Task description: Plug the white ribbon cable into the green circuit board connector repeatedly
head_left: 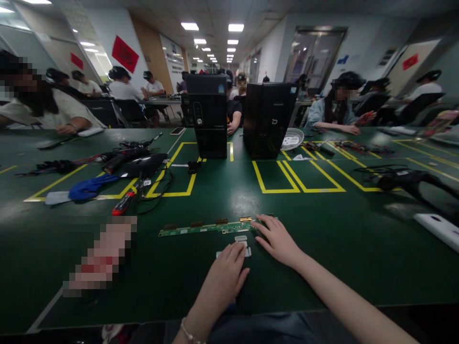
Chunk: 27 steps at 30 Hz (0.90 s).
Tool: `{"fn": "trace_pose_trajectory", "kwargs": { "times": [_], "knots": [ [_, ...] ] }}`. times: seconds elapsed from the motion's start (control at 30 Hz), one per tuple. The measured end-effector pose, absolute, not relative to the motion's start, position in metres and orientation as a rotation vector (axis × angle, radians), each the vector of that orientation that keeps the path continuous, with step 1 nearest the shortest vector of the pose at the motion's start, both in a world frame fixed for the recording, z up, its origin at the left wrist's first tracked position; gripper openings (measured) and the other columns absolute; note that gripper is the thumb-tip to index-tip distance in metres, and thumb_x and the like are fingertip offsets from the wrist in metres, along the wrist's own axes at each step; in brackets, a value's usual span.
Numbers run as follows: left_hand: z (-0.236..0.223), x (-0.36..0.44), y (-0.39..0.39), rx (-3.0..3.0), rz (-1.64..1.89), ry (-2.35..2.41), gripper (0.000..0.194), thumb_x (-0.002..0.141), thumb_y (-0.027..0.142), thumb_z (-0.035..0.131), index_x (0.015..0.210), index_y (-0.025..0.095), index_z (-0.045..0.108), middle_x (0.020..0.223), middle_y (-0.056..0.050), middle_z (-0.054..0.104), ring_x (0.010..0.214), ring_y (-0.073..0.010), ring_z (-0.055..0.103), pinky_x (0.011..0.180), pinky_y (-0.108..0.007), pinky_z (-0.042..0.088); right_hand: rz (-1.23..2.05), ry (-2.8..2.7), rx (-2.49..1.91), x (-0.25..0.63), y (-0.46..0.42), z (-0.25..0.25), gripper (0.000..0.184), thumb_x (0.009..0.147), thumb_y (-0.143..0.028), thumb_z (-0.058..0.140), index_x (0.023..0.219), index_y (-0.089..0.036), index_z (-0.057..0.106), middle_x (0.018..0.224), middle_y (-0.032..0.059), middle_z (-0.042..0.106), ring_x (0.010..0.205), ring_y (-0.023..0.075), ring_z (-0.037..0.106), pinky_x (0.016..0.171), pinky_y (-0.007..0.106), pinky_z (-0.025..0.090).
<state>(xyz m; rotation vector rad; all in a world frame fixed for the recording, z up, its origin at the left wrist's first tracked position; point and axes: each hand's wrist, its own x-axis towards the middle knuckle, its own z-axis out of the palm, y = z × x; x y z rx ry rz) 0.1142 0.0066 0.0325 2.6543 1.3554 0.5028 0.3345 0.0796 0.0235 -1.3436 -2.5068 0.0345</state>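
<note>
A long, narrow green circuit board (208,230) lies flat on the green table, with brownish-gold tabs along its far edge. My right hand (278,239) rests over the board's right end, its fingers spread and lying flat; that end is partly hidden under them. Nearer to me, my left hand (226,270) lies palm down, fingers stretched out, the tips over small whitish flat pieces (241,238). What these pieces are I cannot make out, since the fingers cover part of them. A bracelet circles my left wrist.
Two black computer towers (211,117) stand ahead. Left lie a red-and-black screwdriver (124,203), a blue cloth item (92,186) and tangled cables (154,184). Rightward are black cables (412,179), a white object (437,229) and a round white basket (292,138). Other people sit around.
</note>
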Motion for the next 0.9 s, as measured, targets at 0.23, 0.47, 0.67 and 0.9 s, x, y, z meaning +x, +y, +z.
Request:
{"fn": "trace_pose_trajectory", "kwargs": {
  "times": [0.23,0.47,0.67,0.9],
  "knots": [
    [0.027,0.120,0.013,2.666,0.551,1.335,0.037,0.096,0.024,0.046,0.132,0.014,0.048,0.134,-0.013,0.056,0.124,-0.0271,0.052,0.104,-0.045,0.043,0.040,-2.517,-1.326,0.335,0.082,0.019,0.042,0.095,-0.038,0.044,0.134,-0.025,0.053,0.141,0.0114,0.045,0.130,0.0255,0.040,0.108,0.050,0.034],
    [0.022,0.124,0.015,2.675,0.505,1.373,0.041,0.096,0.026,0.048,0.134,0.010,0.048,0.138,-0.015,0.054,0.128,-0.0288,0.048,0.105,-0.047,0.042,0.021,-2.531,-1.347,0.332,0.078,0.019,0.045,0.095,-0.038,0.045,0.137,-0.024,0.051,0.142,0.0123,0.044,0.131,0.0270,0.039,0.108,0.050,0.033],
    [0.019,0.126,0.016,2.688,0.557,1.386,0.042,0.097,0.027,0.045,0.135,0.011,0.047,0.139,-0.016,0.053,0.130,-0.0290,0.047,0.104,-0.048,0.043,0.041,-2.549,-1.377,0.330,0.077,0.019,0.047,0.094,-0.040,0.046,0.139,-0.026,0.048,0.143,0.0136,0.042,0.134,0.0280,0.036,0.109,0.051,0.032],
    [0.018,0.126,0.015,2.683,0.563,1.401,0.042,0.097,0.027,0.045,0.135,0.010,0.047,0.139,-0.016,0.052,0.130,-0.0298,0.047,0.104,-0.049,0.044,0.064,-2.541,-1.397,0.329,0.077,0.017,0.048,0.094,-0.042,0.045,0.139,-0.026,0.048,0.144,0.0140,0.042,0.134,0.0281,0.036,0.109,0.051,0.030]
  ]
}}
